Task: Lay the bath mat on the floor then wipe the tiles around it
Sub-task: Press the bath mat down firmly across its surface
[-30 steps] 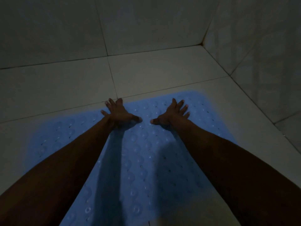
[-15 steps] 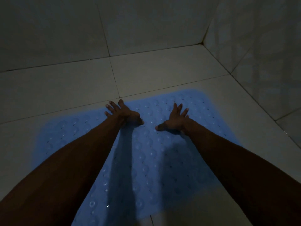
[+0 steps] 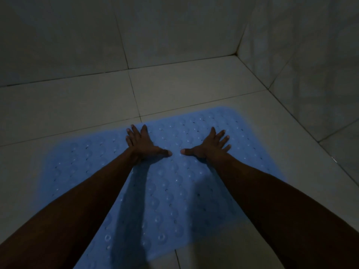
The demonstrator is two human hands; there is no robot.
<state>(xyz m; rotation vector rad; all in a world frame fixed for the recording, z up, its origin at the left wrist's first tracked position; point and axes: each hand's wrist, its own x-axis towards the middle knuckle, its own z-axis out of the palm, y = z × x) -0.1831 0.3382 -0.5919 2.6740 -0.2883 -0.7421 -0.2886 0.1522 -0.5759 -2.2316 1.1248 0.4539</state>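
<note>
Blue bath mat [image 3: 165,183] flat on pale floor tiles [image 3: 64,111], dotted with suction cups, far edge just short of a grout line. Left hand [image 3: 144,145] palm down on mat's far part, fingers straight and spread, thumb pointing right. Right hand [image 3: 210,145] likewise flat, fingers splayed, thumb pointing left, thumbs near but apart. Tiled walls [image 3: 174,32] meeting in far right corner. Dim light throughout.

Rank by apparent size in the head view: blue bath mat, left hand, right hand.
1. Blue rubber bath mat with suction bumps, by far the largest.
2. Left hand and right hand look alike, both flat on the mat; no ranking between them.
</note>
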